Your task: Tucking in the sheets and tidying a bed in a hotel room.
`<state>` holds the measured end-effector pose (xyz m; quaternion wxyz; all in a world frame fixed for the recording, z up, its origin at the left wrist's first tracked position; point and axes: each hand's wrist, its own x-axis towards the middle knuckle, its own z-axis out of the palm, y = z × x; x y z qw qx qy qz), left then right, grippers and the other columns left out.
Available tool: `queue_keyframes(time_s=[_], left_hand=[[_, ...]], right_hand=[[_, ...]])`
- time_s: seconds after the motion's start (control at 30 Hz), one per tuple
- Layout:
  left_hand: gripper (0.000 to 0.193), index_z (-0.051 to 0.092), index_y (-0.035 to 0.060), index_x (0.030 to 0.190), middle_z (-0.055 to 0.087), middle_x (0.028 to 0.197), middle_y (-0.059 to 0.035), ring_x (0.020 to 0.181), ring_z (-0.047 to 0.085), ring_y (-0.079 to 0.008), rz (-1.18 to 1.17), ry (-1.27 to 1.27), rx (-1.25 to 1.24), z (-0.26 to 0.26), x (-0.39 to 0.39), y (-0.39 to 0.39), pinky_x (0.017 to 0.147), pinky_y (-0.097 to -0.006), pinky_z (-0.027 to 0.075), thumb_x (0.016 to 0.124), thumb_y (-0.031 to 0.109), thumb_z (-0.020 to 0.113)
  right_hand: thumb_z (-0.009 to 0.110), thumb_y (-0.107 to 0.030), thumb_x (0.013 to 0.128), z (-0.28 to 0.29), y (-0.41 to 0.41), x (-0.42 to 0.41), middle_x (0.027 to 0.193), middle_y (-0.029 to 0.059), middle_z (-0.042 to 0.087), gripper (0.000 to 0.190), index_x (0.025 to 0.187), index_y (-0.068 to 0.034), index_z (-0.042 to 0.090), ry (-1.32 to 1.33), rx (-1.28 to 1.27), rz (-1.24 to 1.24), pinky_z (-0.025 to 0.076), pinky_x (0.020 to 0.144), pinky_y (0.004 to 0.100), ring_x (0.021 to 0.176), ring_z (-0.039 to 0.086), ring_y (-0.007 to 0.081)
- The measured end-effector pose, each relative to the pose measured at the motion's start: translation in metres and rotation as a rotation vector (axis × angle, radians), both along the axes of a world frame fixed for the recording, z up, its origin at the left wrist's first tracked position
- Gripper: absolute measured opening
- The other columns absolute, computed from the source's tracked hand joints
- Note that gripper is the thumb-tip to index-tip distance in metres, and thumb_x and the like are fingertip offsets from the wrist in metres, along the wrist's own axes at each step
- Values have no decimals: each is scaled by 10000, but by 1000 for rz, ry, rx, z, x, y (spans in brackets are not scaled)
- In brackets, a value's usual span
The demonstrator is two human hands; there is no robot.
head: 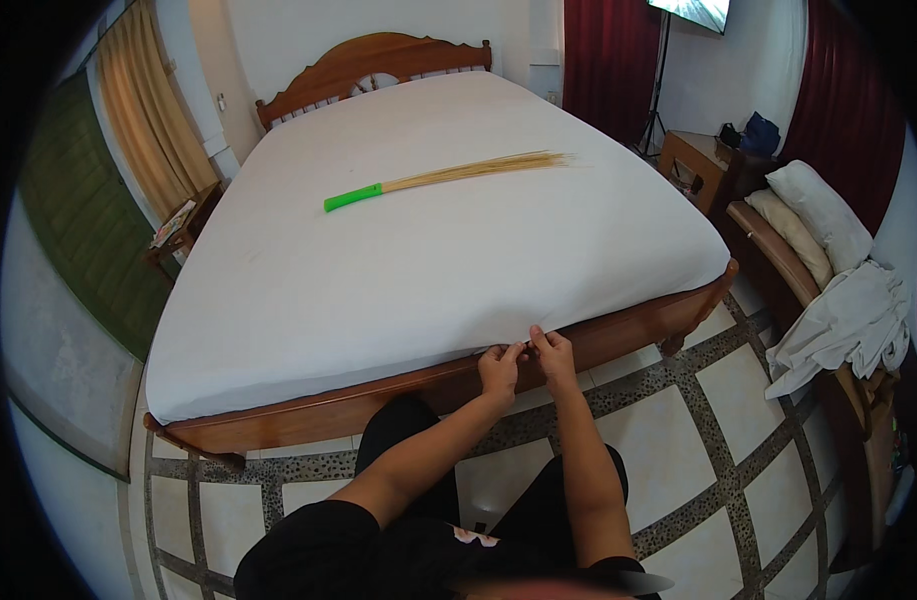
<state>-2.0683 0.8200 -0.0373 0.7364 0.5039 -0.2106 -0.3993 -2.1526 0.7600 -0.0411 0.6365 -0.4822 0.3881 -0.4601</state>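
A white bed sheet (338, 285) covers the mattress of a wooden bed, lying mostly smooth on top. At the foot end, my left hand (499, 369) pinches the sheet's lower edge just above the wooden footboard (293, 397). Right beside it, my right hand (553, 354) pinches the same edge, thumb uppermost. The fingertips of both hands nearly meet, and the bit of cloth between them is mostly hidden. Farther up the sheet lies a stick broom (458, 174) with a green handle, pointing its bristles to the right.
A carved wooden headboard (383, 64) stands at the far end. To the right, pillows (818, 217) and a crumpled white cloth (848, 322) rest on a brown seat. A small side table (184, 225) is on the left. Tile and pebble flooring (668, 442) surrounds the bed.
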Motion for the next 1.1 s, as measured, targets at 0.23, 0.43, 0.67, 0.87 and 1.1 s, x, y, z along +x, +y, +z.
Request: queue_keyframes(time_s=[0.23,0.43,0.67,0.87,1.1], left_hand=[[120,624,-22,814,654,802,-84,720,604,-138,15,-52,68,-8,2,-2,657,-256,459,814,98,635],[137,654,10,874,662,856,-115,732,638,-212,-191,-925,44,-3,34,14,682,-309,488,767,95,653],[435,560,45,1132,594,1094,-180,995,573,-362,-301,-1565,-111,3,73,20,851,-426,463,755,230,674],[627,449,23,1267,494,1228,-247,1129,484,-402,-459,-1671,209,-2,71,-4,926,-472,412,743,280,680],[608,459,-6,1241,485,1247,-238,1149,468,-390,-630,-1663,355,-9,69,-27,955,-459,387,754,292,669]], right_hand=[[642,-269,870,-6,9,-5,614,-20,519,319,660,-45,555,77,-50,-53,342,510,219,565,429,44],[639,-174,829,9,8,-6,724,103,604,202,792,22,612,410,-991,-237,447,671,350,719,553,262],[647,-244,763,7,-3,-11,1147,166,545,385,1037,19,582,996,-1025,-9,370,964,446,1077,488,344],[756,-320,654,15,-34,-9,1219,163,532,631,1175,-35,543,1360,-905,316,364,1000,422,1178,448,353],[809,-360,601,7,-66,4,1254,154,518,681,1162,-61,566,1581,-679,532,397,977,389,1152,490,336]])
